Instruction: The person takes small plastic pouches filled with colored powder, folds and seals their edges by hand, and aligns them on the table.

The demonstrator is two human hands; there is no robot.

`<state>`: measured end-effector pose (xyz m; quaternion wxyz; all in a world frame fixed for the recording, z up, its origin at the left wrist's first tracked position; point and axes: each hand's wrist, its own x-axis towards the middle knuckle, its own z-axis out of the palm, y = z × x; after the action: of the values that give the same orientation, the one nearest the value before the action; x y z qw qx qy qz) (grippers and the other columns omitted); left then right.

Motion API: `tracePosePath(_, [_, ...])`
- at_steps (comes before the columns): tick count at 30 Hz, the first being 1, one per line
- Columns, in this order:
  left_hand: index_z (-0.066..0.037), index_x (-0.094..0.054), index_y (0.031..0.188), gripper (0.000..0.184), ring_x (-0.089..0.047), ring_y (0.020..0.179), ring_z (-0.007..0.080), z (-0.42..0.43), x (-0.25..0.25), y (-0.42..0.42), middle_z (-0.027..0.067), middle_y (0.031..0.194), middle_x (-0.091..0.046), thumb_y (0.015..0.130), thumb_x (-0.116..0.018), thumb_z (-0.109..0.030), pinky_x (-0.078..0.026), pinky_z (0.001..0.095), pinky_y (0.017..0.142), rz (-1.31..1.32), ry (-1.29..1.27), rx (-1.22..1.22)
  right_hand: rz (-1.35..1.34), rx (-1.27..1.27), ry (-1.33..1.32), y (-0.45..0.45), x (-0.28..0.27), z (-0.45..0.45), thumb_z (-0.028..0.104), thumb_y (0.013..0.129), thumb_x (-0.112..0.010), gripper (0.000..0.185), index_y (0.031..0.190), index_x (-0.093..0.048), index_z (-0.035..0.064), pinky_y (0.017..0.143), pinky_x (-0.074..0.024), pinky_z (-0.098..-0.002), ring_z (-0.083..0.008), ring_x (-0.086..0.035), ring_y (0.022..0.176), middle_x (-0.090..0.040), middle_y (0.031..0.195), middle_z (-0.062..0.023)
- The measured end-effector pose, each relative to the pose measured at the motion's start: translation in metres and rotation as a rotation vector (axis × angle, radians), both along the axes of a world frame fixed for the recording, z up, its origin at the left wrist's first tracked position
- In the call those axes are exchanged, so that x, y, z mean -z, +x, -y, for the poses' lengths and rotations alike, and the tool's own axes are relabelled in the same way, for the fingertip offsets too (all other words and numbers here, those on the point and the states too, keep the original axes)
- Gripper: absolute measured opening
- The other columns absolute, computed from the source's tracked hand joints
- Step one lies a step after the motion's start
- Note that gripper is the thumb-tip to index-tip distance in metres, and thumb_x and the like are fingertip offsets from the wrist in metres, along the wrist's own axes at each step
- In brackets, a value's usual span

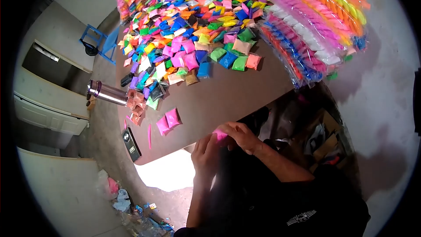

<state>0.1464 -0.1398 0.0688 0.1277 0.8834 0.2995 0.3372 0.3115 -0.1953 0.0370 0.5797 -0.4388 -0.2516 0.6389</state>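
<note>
Close to my body, at the table's near edge, a small bright pink packet is between my two hands. My left hand has its fingers closed against its left side. From the right, my right hand bends its fingers over the same packet, hiding much of it. Two more pink packets lie side by side on the brown table, a little beyond my left hand. Left of them rests a thin pink strip.
A big heap of colourful small packets covers the far table. Long clear bags of coloured packets lie at the right. A steel flask and a black phone-like device are at the left edge. Cardboard boxes stand below right.
</note>
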Motion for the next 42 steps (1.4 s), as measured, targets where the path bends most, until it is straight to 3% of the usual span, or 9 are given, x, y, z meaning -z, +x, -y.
tracePosePath(6, [-0.004, -0.063, 0.128, 0.052, -0.065, 0.113, 0.0304, 0.019, 0.005, -0.003, 0.0175, 0.129, -0.063, 0.079, -0.08, -0.005, -0.058, 0.0383, 0.083, -0.062, -0.207, 0.074, -0.061, 0.163, 0.103, 0.003, 0.024, 0.013, 0.006, 0.097, -0.064, 0.025, 0.121, -0.064, -0.0007, 0.075, -0.0543, -0.024, -0.0078, -0.064, 0.084, -0.069, 0.098, -0.003])
tracePosePath(8, [-0.002, -0.062, 0.129, 0.053, -0.066, 0.109, 0.026, 0.028, -0.009, 0.001, 0.0156, 0.127, -0.064, 0.081, -0.081, -0.011, -0.057, 0.0346, 0.082, 0.164, -0.602, 0.002, -0.007, 0.187, 0.148, -0.001, 0.029, 0.017, -0.001, 0.094, -0.065, 0.027, 0.121, -0.064, -0.0016, 0.086, -0.0551, -0.0262, -0.011, -0.066, 0.092, -0.07, 0.104, -0.0053])
tracePosePath(12, [0.001, -0.067, 0.119, 0.035, -0.069, 0.084, 0.017, 0.022, 0.007, -0.005, 0.0114, 0.1, -0.074, 0.097, -0.069, -0.026, -0.054, 0.0285, 0.074, 0.128, -0.925, -0.122, 0.008, 0.137, 0.126, -0.018, 0.03, 0.022, -0.002, 0.093, -0.065, 0.028, 0.121, -0.063, -0.0019, 0.091, -0.0545, -0.0273, -0.0126, -0.067, 0.097, -0.069, 0.107, -0.0064])
tracePosePath(18, [0.001, -0.071, 0.109, 0.027, -0.068, 0.079, 0.0158, 0.033, 0.011, -0.007, 0.0111, 0.089, -0.074, 0.1, -0.062, -0.023, -0.053, 0.0281, 0.073, 0.183, -0.851, -0.207, -0.022, 0.142, 0.159, -0.03, 0.028, 0.027, 0.001, 0.095, -0.063, 0.025, 0.12, -0.064, 0.0006, 0.085, -0.0537, -0.0256, -0.0105, -0.064, 0.093, -0.068, 0.103, -0.0043])
tracePosePath(23, [0.001, -0.069, 0.085, 0.028, -0.065, 0.064, 0.02, 0.046, -0.001, -0.009, 0.0151, 0.073, -0.069, 0.1, -0.061, -0.021, -0.052, 0.0337, 0.064, 0.044, -0.686, -0.289, -0.117, 0.058, 0.044, -0.043, 0.032, 0.027, 0.017, 0.103, -0.06, 0.017, 0.111, -0.068, 0.004, 0.073, -0.0472, -0.0213, -0.0065, -0.056, 0.08, -0.065, 0.094, 0.0004])
tracePosePath(28, [0.001, -0.068, 0.088, 0.028, -0.066, 0.065, 0.0206, 0.051, 0.016, -0.027, 0.0142, 0.072, -0.069, 0.1, -0.064, -0.024, -0.051, 0.0341, 0.062, 0.041, -0.615, -0.292, -0.26, 0.091, -0.011, -0.059, 0.05, 0.022, 0.018, 0.102, -0.064, 0.015, 0.107, -0.069, 0.0053, 0.073, -0.0468, -0.0202, -0.0057, -0.056, 0.079, -0.066, 0.091, 0.0014])
tracePosePath(30, [0.003, -0.063, 0.091, 0.021, -0.049, 0.066, 0.0095, 0.051, 0.013, -0.027, 0.0028, 0.071, -0.059, 0.1, -0.064, -0.015, -0.04, 0.0254, 0.058, 0.219, -0.796, -0.214, -0.276, 0.089, -0.025, -0.063, 0.053, 0.02, 0.018, 0.101, -0.065, 0.014, 0.106, -0.07, 0.0056, 0.074, -0.0472, -0.0201, -0.0053, -0.057, 0.079, -0.066, 0.091, 0.0013])
tracePosePath(31, [0.003, -0.067, 0.1, 0.028, -0.064, 0.074, 0.0165, 0.049, 0.022, -0.033, 0.0116, 0.083, -0.069, 0.1, -0.064, -0.025, -0.05, 0.031, 0.069, 0.241, -0.888, -0.233, -0.206, 0.095, -0.009, -0.064, 0.054, 0.019, 0.018, 0.101, -0.065, 0.014, 0.105, -0.07, 0.0046, 0.075, -0.0478, -0.0202, -0.0052, -0.057, 0.081, -0.067, 0.092, 0.001])
tracePosePath(42, [0.003, -0.066, 0.091, 0.023, -0.058, 0.078, 0.0094, 0.048, 0.048, -0.05, 0.0034, 0.081, -0.065, 0.102, -0.062, -0.017, -0.047, 0.025, 0.072, 0.538, -0.878, -0.407, 0.147, 0.089, 0.115, -0.091, 0.048, 0.015, 0.019, 0.102, -0.064, 0.018, 0.101, -0.068, 0.0012, 0.071, -0.0479, -0.0197, -0.0057, -0.057, 0.078, -0.064, 0.087, 0.0007])
